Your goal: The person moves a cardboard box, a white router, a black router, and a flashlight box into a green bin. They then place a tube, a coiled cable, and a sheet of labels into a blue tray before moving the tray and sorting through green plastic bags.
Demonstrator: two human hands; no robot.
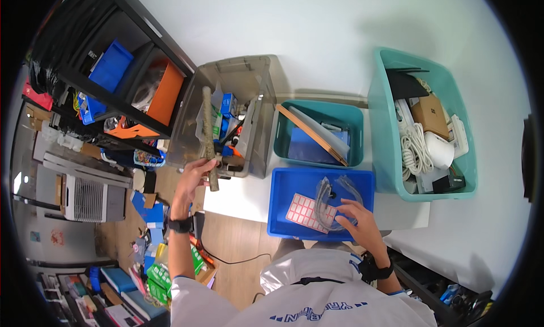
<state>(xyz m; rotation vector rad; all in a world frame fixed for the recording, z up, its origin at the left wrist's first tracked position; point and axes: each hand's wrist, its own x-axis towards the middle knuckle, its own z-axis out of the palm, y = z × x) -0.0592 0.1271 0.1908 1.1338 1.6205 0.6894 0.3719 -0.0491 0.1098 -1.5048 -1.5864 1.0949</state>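
Note:
My left hand (196,177) grips the lower end of a rough, bark-like stick (208,135), which stands up over the near side of a grey translucent plastic bin (259,114) of mixed items. My right hand (359,225) is spread, fingers apart, over the right part of a shallow blue tray (276,199). In the tray lie a coiled clear tube or cable (321,201) and a sheet of red-bordered labels (299,212). The fingertips are close to the coil; whether they touch it cannot be told.
Behind the tray a small teal bin (361,135) holds a wooden-edged board (312,133) and a blue folder (312,147). A large teal bin (382,157) at right holds white cables (414,150) and boxes. Black shelving (140,114) stands left; boxes and a black cord (238,262) lie on the floor.

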